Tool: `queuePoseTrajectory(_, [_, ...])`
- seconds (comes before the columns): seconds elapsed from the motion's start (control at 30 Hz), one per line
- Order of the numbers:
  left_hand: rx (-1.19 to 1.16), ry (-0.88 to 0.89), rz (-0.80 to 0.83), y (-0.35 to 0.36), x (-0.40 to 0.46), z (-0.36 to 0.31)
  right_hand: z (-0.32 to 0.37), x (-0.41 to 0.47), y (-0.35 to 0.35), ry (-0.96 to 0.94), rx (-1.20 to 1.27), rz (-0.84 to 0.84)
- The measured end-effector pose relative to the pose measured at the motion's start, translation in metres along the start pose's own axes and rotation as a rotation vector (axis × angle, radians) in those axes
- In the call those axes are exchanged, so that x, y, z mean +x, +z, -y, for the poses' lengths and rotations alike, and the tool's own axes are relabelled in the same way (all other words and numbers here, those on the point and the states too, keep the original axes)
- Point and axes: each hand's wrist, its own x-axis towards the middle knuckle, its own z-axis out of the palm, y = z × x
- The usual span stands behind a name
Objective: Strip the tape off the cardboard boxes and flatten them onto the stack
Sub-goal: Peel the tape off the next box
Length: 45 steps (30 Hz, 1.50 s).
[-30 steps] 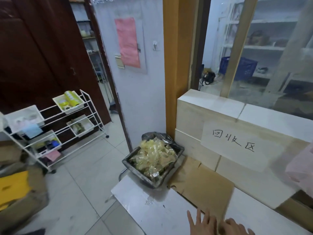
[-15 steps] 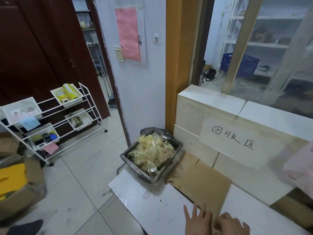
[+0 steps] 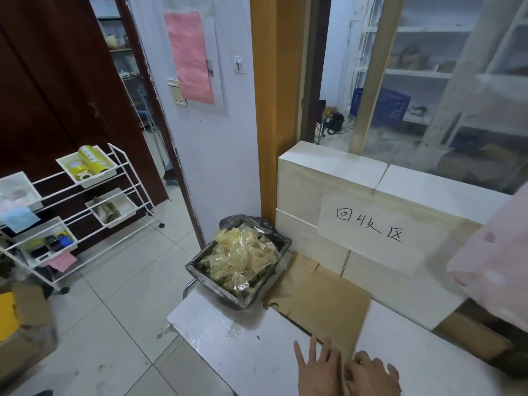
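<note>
Your two hands press a flattened cardboard sheet [image 3: 323,304] against the white tabletop [image 3: 228,338] at the bottom of the view. Your left hand [image 3: 318,370] lies flat with its fingers [image 3: 300,354] straight and spread apart, half on the sheet's near edge and half on the bare tabletop. Your right hand [image 3: 371,377], just beside it and touching, rests knuckles-up on the sheet with its fingers bent downward; you cannot tell whether they pinch the cardboard edge or only press on it. The sheet lies flat with its far flaps reaching toward the pale blocks [image 3: 337,178] along the wall, where a paper sign [image 3: 371,227] carries handwritten characters. Touching the sheet's left corner stands a bin [image 3: 200,270] lined with a dark bag and heaped with crumpled yellowish tape [image 3: 243,258]. More brown cardboard [image 3: 468,332] shows at the right edge, under a blurred pink shape [image 3: 497,261] close to the camera. On the tiled floor [image 3: 120,281] to your left stands a white wire rack [image 3: 71,204] with trays of tape rolls and small items, and an open box [image 3: 25,324] with something yellow inside sits at the left edge.
</note>
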Motion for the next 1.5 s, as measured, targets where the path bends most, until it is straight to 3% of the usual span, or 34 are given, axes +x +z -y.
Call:
queuePoseTrajectory(0.07, [-0.026, 0.041, 0.099, 0.006, -0.007, -0.004, 0.005, -0.003, 0.002, 0.050, -0.047, -0.137])
queuePoseTrajectory(0.17, [-0.094, 0.014, 0.264, 0.005, -0.008, -0.008, 0.004, -0.007, 0.006, 0.043, -0.025, -0.143])
queuePoseTrajectory(0.27, [0.126, 0.062, 0.483, -0.001, -0.012, -0.008, 0.002, -0.005, 0.009, 0.050, -0.063, -0.131])
queuePoseTrajectory(0.33, [0.248, 0.078, 0.486, 0.004, -0.017, -0.010, 0.003, -0.003, 0.014, 0.070, -0.093, -0.141])
queuePoseTrajectory(0.43, [0.338, 0.034, 0.764, -0.001, -0.012, -0.013, 0.008, -0.004, 0.022, 0.116, -0.087, -0.162])
queuePoseTrajectory(0.83, [0.287, 0.053, 0.674, 0.004, -0.033, -0.026, 0.014, -0.017, 0.026, 0.146, -0.108, -0.295])
queuePoseTrajectory(1.07, [0.257, 0.020, 0.642, 0.012, -0.040, -0.023, 0.018, -0.023, 0.026, 0.066, -0.210, -0.275])
queuePoseTrajectory(1.5, [0.219, -0.049, 0.672, 0.022, -0.042, -0.016, 0.006, -0.013, 0.038, 0.028, -0.095, -0.291])
